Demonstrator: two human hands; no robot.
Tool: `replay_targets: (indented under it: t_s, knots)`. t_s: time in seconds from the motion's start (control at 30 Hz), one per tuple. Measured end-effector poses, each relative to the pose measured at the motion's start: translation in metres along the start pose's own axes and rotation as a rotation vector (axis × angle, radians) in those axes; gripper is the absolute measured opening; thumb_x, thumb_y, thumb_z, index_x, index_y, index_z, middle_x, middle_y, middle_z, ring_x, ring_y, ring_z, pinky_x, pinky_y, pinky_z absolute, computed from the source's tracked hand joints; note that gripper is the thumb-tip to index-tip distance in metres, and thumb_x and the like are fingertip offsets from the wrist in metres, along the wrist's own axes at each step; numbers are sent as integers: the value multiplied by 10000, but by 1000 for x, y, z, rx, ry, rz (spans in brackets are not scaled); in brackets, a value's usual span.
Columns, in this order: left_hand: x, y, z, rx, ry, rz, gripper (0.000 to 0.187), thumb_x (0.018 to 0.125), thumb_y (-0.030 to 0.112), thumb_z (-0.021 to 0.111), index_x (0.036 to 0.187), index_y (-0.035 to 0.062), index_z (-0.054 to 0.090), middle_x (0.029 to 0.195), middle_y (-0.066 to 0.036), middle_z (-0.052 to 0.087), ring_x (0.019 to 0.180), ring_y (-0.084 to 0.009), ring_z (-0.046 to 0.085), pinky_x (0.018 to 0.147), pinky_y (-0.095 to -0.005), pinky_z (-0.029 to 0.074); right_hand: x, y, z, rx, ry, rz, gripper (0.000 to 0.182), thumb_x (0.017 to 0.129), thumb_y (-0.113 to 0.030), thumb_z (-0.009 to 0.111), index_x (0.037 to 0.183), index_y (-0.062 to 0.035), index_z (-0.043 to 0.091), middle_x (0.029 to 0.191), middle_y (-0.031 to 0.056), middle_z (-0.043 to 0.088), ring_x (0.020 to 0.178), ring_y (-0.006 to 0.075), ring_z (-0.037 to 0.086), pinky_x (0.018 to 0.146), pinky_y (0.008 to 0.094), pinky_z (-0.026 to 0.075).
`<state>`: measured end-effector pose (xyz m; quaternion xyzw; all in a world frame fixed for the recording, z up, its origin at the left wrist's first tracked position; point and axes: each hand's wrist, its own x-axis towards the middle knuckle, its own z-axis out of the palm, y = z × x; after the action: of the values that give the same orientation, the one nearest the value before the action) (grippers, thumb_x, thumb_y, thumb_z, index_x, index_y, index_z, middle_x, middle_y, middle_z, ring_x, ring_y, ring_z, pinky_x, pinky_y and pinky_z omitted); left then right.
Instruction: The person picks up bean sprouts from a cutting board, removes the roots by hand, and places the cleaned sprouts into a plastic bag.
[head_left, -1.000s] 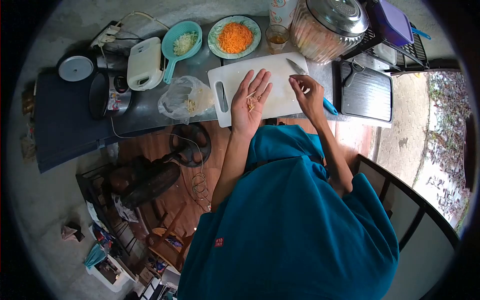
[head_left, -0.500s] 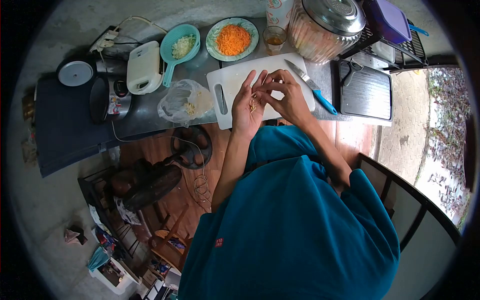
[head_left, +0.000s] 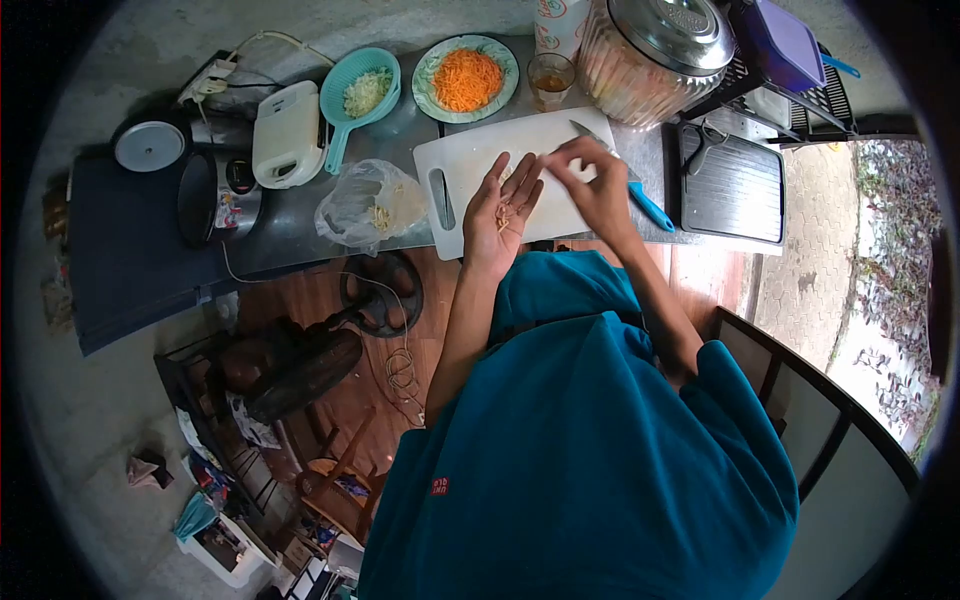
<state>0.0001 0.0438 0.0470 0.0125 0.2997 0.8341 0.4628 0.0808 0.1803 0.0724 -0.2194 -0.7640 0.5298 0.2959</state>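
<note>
The left hand (head_left: 492,228) is spread palm up, fingers slightly curved, with a small pile of thin pale pieces (head_left: 503,216) lying in its palm near the base of the fingers. The right hand (head_left: 600,190) is raised just to the right of the left fingertips, its thumb and forefinger tips close together; whether they meet or pinch anything, I cannot tell. Below the 2 hands lies a white cutting board (head_left: 570,212), and on its right side a knife with a blue handle (head_left: 650,206), partly hidden by the right hand. Left of the board sits a clear plastic bag (head_left: 345,207) with more pale pieces inside. Farther off stand a green colander (head_left: 338,145), a plate of orange shreds (head_left: 467,80) and 1 glass (head_left: 551,82).
</note>
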Motion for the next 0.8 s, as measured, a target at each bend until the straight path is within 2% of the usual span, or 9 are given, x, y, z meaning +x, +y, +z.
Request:
replay_targets:
  t_s: [0.1,0.27,0.33,0.43,0.47,0.53,0.57,0.67,0.8]
  knots:
    - [0,6,-2,-143,-74,-3,531,1011,320,311,1400,-37,251,1458,-275,248,1382,-361,229,1161,-457,200,2,28,-21,-197,55,190,183,798,-193,705,826,-12,702,698,99,654,636,183,607,616,302,459]
    - [6,5,-8,-245,-7,-15,534,1020,359,238,1380,-33,285,1430,-278,306,1357,-366,288,1149,-457,230,-28,119,-27,-394,-96,172,172,793,-154,674,888,-14,704,761,146,683,664,232,659,629,338,514]
    - [14,0,-21,-187,32,-46,556,1016,383,222,1377,-36,285,1412,-294,323,1344,-376,309,1136,-462,259,-36,138,-25,-403,-130,347,191,794,-137,644,929,-15,700,797,175,687,703,268,681,679,356,537]
    - [28,-9,-45,-40,159,-155,634,1000,450,239,1365,-66,282,1347,-316,401,1241,-391,454,1060,-439,386,-47,156,-25,-374,-124,352,206,800,-150,640,946,-19,702,813,185,687,721,277,687,678,355,538]
    - [34,-10,-54,-39,161,-155,634,1000,450,239,1365,-66,282,1347,-316,401,1241,-391,454,1060,-439,386,-50,160,-24,-351,-122,356,207,800,-152,640,947,-19,701,811,185,686,719,276,686,676,351,538]
    - [42,-10,-63,145,227,-262,750,973,524,249,1381,-80,75,1272,-370,438,1112,-406,553,947,-426,498,-55,165,-22,-334,-125,345,213,819,-157,639,956,-3,692,798,175,688,708,239,682,670,328,530]
    - [44,-11,-67,146,222,-265,750,973,524,249,1381,-80,75,1272,-370,438,1112,-406,553,947,-426,498,-55,168,-23,-317,-127,331,221,837,-162,637,964,12,683,784,165,690,697,203,678,664,306,522]
    - [46,-11,-73,158,275,-377,848,938,615,218,1369,-114,185,1160,-324,553,983,-387,629,830,-384,552,-55,159,-24,-314,-115,316,228,846,-174,632,942,27,680,770,165,688,689,207,677,664,308,521]
    - [32,-13,-70,182,148,-375,785,937,616,203,1437,38,24,1163,-341,539,1013,-395,615,869,-397,537,-48,138,-24,-289,-73,368,226,813,-187,633,915,4,696,755,188,675,657,273,672,626,348,511]
